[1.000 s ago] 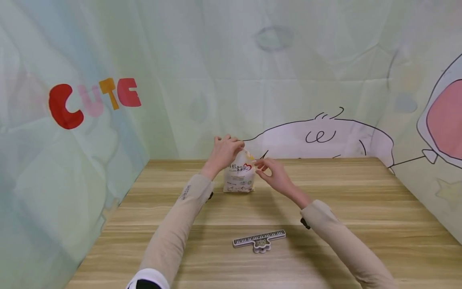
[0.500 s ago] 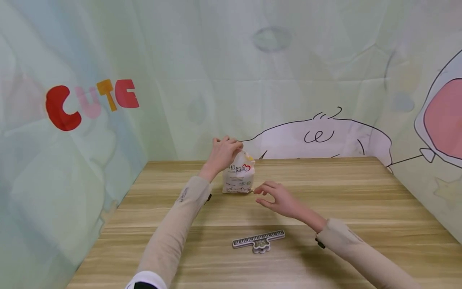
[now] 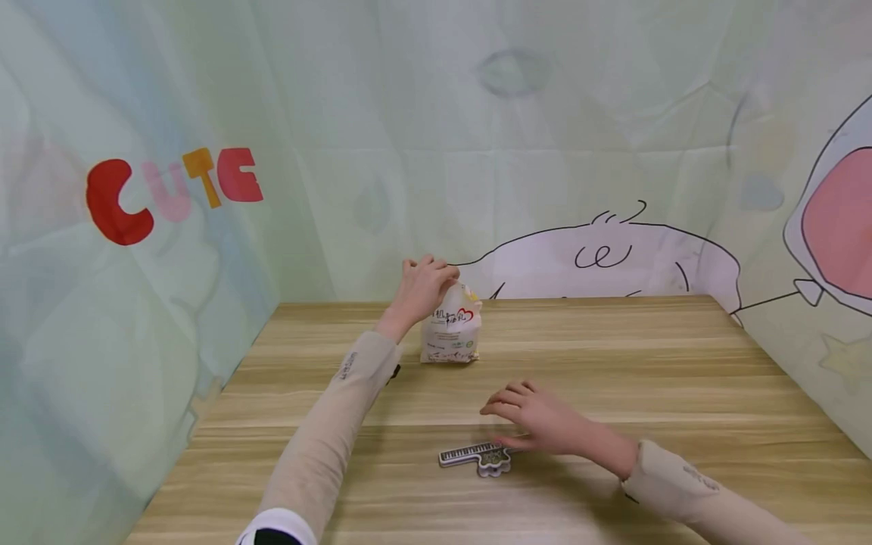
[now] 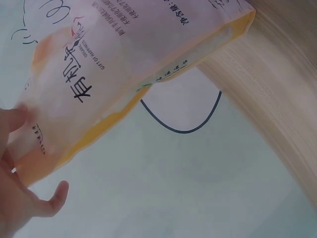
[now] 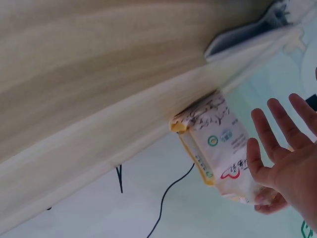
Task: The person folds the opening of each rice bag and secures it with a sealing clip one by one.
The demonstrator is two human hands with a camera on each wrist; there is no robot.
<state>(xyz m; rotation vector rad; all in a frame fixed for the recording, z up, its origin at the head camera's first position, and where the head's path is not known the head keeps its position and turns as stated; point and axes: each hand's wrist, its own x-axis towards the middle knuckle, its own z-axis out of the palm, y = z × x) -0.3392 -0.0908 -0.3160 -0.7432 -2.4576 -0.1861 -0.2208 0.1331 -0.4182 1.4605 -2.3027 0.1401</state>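
A white plastic food bag (image 3: 451,337) with dark printed characters and a red heart stands upright on the table. Its top is pinched by my left hand (image 3: 424,291); in the left wrist view the thumb and fingers of that hand (image 4: 20,198) hold the bag's (image 4: 129,54) narrow end. My right hand (image 3: 545,420) is over a flat clip (image 3: 470,456) with a piano-key pattern and hides its right end. The right wrist view shows the right hand (image 5: 292,163) holding nothing, fingers spread. Whether it touches the clip (image 5: 247,39) cannot be told.
The wood-grain table (image 3: 327,446) reaches back to a pale green printed cloth (image 3: 381,151). Red, pink and orange letters (image 3: 123,200) mark the cloth at the left, and a balloon drawing (image 3: 841,219) at the right.
From beside the bag's upper right edge, my right hand has come down and nearer, to the clip. The left hand keeps its grip on the bag, which stays in place.
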